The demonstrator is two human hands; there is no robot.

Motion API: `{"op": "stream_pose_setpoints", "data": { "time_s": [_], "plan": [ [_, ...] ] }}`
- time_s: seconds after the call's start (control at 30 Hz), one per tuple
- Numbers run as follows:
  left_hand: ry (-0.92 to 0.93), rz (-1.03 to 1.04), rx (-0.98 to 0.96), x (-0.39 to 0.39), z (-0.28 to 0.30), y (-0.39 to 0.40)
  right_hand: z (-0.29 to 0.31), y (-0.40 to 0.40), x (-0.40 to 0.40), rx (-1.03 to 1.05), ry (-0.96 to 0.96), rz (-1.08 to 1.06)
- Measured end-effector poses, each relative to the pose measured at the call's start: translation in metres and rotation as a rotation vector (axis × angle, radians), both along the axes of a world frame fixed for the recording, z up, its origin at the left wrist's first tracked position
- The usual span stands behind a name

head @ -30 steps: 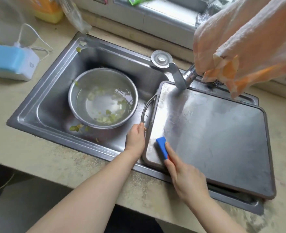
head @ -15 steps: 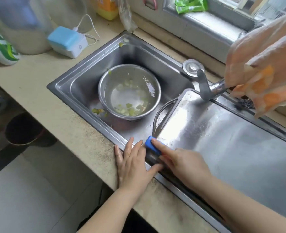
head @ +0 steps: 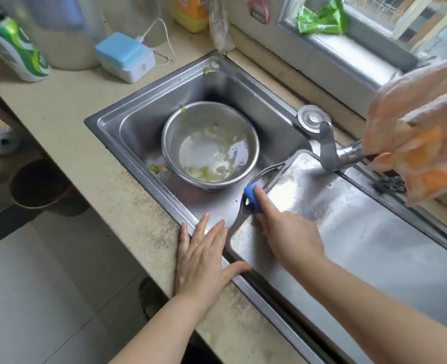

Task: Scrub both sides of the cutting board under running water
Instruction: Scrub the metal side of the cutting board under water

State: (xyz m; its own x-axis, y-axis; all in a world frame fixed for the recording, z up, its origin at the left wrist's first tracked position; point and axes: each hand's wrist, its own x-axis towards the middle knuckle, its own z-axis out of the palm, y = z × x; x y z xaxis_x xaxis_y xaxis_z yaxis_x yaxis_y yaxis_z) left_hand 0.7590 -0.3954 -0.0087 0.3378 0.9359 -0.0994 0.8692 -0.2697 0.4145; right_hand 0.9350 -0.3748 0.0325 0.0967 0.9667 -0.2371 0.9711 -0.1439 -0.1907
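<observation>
Scrubbing the steel cutting board's (head: pixel 361 232) top near its handle: our right hand (head: pixel 288 232) presses the blue sponge (head: pixel 252 197), left hand (head: pixel 204 258) lies flat on the counter (head: pixel 85 143); flipping comes next.

The cutting board (head: pixel 361 232) looks like brushed steel, wet and glossy, as do the sink (head: pixel 143 122), the bowl (head: pixel 210 143) and the duller tap (head: pixel 330 148). The sponge (head: pixel 252 197) is matt blue foam. The counter (head: pixel 67 119) is speckled, rough-looking stone. At its far right edge hangs soft orange cloth (head: pixel 421 143).
</observation>
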Motion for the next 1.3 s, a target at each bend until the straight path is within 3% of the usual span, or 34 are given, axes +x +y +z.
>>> {"op": "stream_pose_setpoints", "data": {
  "time_s": [0.07,0.13,0.23,0.3,0.4,0.43,0.57,0.63,0.77,0.83,0.93,0.97,1.1,1.13,1.23,1.3],
  "plan": [
    [-0.005,-0.001,-0.015,-0.001,0.002,0.0,0.007,-0.05,-0.022,-0.103,0.031,0.072],
    [-0.008,-0.003,-0.006,0.0,0.002,0.001,0.009,-0.044,-0.003,-0.063,0.028,0.171],
    [0.0,-0.007,0.023,0.001,-0.001,0.0,0.0,0.003,0.022,-0.035,-0.057,0.017],
    [-0.003,-0.014,0.025,0.001,0.001,-0.001,-0.002,-0.011,0.021,0.05,-0.032,0.014],
    [-0.012,-0.004,0.012,0.001,0.005,-0.001,0.016,-0.079,-0.004,-0.206,-0.007,0.101],
    [-0.006,-0.003,0.019,0.001,0.005,-0.001,0.017,-0.08,-0.001,-0.204,0.001,0.125],
    [0.009,-0.012,0.046,0.0,-0.001,-0.001,-0.002,-0.002,0.019,-0.047,-0.055,0.017],
    [-0.004,-0.011,0.049,0.001,0.0,-0.001,-0.003,-0.006,0.015,0.056,-0.026,0.001],
    [-0.021,-0.005,0.027,0.001,0.004,-0.001,0.012,-0.086,-0.002,-0.182,-0.005,0.097],
    [-0.015,-0.018,0.029,0.002,0.003,0.0,0.003,-0.055,0.013,-0.059,0.011,0.124],
    [-0.018,-0.009,0.041,0.001,0.001,-0.001,-0.008,-0.008,0.02,-0.019,-0.056,-0.05],
    [-0.016,-0.018,0.037,0.001,0.002,0.0,-0.005,-0.016,0.01,0.016,-0.045,-0.037],
    [-0.031,-0.015,0.036,0.001,0.002,0.0,0.01,-0.088,-0.01,-0.185,-0.037,0.117],
    [-0.02,-0.022,0.04,0.002,0.002,-0.001,0.009,-0.077,0.003,-0.115,-0.052,0.15],
    [-0.019,-0.018,0.049,0.001,-0.002,-0.002,-0.003,-0.024,0.034,-0.031,-0.083,-0.078],
    [-0.022,-0.024,0.04,0.001,-0.001,0.0,0.0,-0.032,0.008,0.005,-0.026,-0.122]
  ]
}}
